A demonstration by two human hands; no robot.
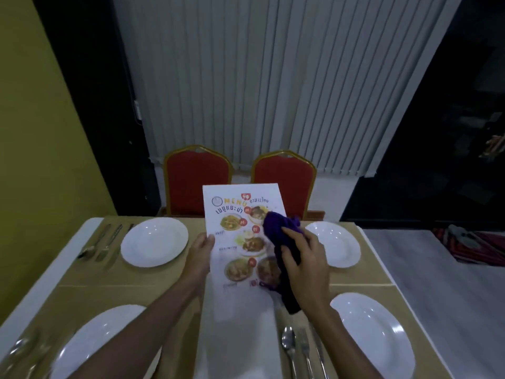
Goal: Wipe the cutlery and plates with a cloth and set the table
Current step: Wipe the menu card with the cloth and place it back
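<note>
Left hand (201,251) pinching the left edge of the menu (240,214), right hand (304,265) gripping a purple cloth (278,236) pressed on the menu's right side, white plates (154,242) on the table (90,291) either side of the menu, cutlery (300,348) beneath its lower right corner, seemingly spoon, fork, knife.

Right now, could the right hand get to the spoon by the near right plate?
Probably yes: the spoon lies uncovered close by the right hand, with nothing between them, though that hand grips the cloth.
</note>
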